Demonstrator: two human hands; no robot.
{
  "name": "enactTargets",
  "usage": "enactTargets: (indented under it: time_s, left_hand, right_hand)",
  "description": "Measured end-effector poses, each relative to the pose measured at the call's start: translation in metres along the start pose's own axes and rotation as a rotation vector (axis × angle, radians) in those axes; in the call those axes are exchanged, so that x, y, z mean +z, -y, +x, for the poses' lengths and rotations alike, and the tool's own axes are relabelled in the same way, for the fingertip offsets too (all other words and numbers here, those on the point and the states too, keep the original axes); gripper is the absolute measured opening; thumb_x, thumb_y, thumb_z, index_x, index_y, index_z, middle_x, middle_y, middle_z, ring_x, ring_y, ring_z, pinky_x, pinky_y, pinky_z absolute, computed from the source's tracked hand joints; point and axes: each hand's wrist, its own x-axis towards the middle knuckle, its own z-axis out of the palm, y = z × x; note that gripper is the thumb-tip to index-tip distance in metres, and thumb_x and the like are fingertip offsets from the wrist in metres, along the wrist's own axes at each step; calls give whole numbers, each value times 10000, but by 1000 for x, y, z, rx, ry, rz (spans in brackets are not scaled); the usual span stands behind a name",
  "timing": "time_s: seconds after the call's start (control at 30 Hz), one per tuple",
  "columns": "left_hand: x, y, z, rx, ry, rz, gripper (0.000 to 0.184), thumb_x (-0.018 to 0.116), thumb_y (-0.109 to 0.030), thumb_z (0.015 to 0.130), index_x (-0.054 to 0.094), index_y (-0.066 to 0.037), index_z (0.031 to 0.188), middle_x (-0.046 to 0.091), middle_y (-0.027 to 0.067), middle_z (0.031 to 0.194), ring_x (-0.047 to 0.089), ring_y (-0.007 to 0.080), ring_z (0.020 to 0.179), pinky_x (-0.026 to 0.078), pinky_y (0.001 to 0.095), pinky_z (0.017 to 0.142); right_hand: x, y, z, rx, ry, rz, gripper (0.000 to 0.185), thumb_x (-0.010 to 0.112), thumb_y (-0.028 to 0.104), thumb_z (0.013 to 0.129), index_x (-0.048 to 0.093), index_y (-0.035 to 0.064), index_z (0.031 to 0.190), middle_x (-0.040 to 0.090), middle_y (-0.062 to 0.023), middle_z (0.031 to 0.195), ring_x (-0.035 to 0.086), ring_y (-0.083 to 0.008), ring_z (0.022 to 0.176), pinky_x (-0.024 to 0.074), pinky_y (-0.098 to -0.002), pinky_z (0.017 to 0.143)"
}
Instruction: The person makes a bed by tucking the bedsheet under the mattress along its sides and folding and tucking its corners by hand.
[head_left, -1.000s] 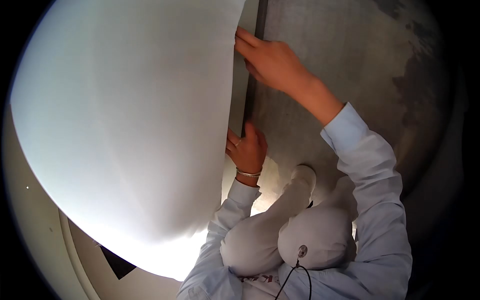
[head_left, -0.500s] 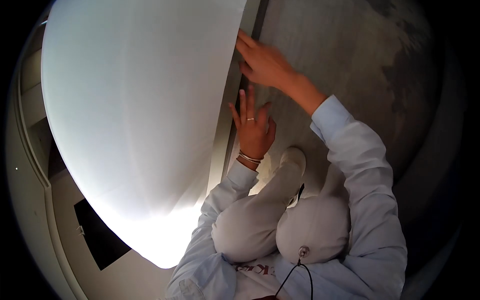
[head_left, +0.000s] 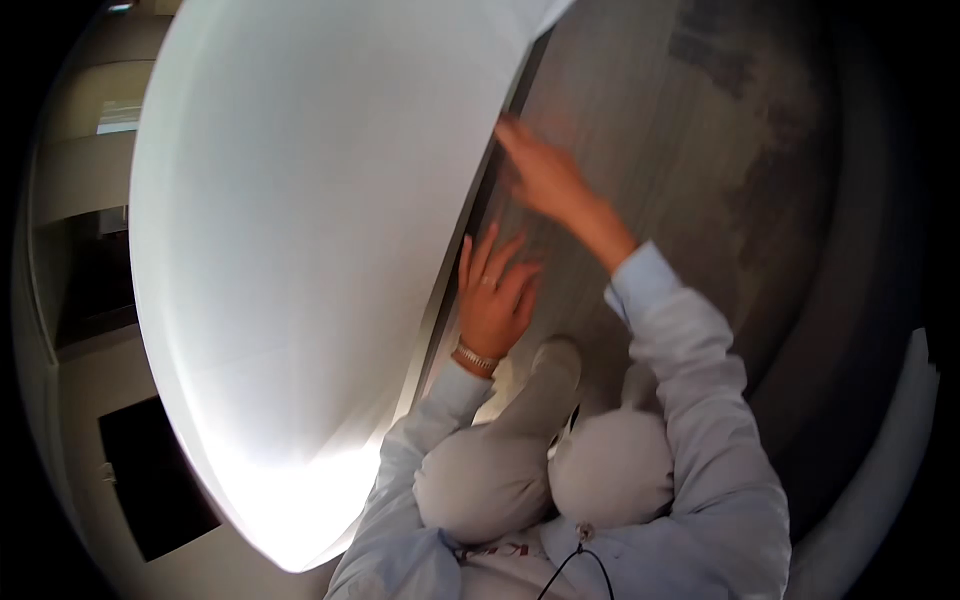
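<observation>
1. A large, smooth, white sheet-like covering fills the left and middle of the view, lying left of both hands and raised beside the grey, streaked floor.
2. Its surface looks almost flat and matte, shading from cool pale grey at the top to a glaring white at the bottom, where bright light washes out detail; a few faint streaks run toward that lower end.
3. Its far left edge bows outward in a long curve, while the edge nearest the person runs in a slanting line; at the top that edge turns out into a small pale flap.
4. Along the slanting edge show a narrow dark band and, lower down, a thin beige strip.
5. The right hand reaches to this edge, fingertips meeting it; motion blur hides whether they pinch it.
6. The left hand, wearing a ring and bracelet, is open with fingers spread, just beside the edge, gripping nothing.
</observation>
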Motion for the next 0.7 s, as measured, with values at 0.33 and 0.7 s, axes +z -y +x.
enactTargets:
  time_s: [0.33,0.7]
  left_hand:
    - [-30,7,2,-39,-269,-60,298,567,8,706,667,-126,954,531,85,1281,424,314,1258,310,481,1033]
    - [-133,-16,93,112,-252,-225,288,550,8,746,668,-127,972,558,52,1257,459,271,1238,300,458,1046]
  right_hand:
    - [-120,71,11,18,162,114,272,550,-15,754,673,101,968,665,-99,850,617,-265,720,477,-341,642]
    - [-169,217,155,-648,-150,79,310,613,73,703,669,60,1008,616,-134,1145,590,-294,942,455,-377,843]
